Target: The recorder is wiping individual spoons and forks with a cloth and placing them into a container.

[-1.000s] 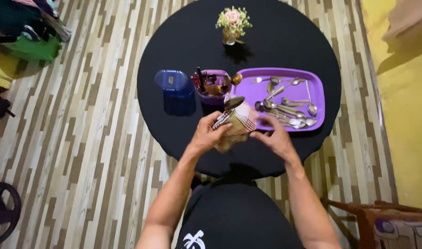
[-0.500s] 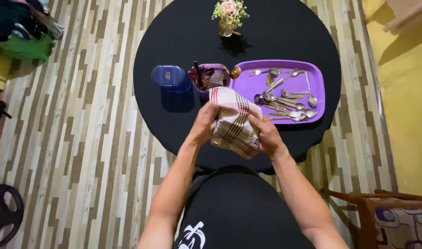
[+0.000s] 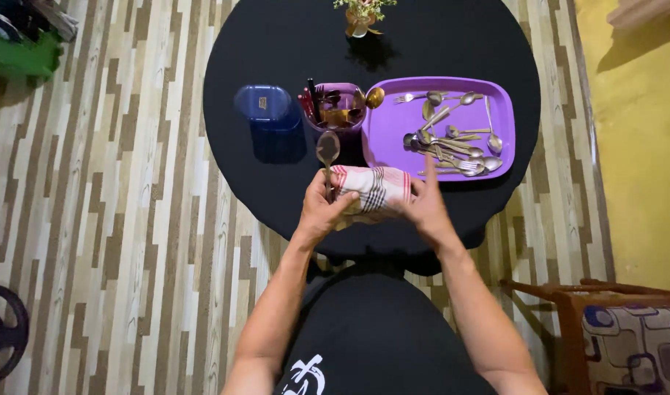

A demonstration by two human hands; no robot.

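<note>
since half a second earlier the cloth [image 3: 371, 192] had dropped from being held up in front of the little purple tub to lying low and stretched sideways between both hands, and the spoon [image 3: 327, 155] had come back into view, poking up out of its left end. the whole table also sat lower in the view than before.

left hand [image 3: 322, 210] was clenched around the left end of the checked cloth, pinching the spoon's handle through it, with the bowl of the spoon sticking up toward the tub. right hand [image 3: 425, 207] was grasping the right end of the cloth, fingers spread along its edge. the bundle hung over the near part of the round black table [image 3: 276, 44], just in front of the person's chest; couldn't tell if it touched the tabletop.

behind the hands sat a purple tray [image 3: 393, 139] with a loose heap of spoons and forks [image 3: 452, 143] piled toward its right side. just left of the tray and touching it was the small purple tub [image 3: 335, 110] stuffed with cutlery handles, and a gold-coloured spoon [image 3: 375, 97] rested at the tub's right rim. a blue lidded box [image 3: 265, 106] stood near the tub on the left, apart from it. at the far edge was a tiny vase of flowers [image 3: 360, 14]. striped wood-look floor [image 3: 115, 219] all around.
</note>
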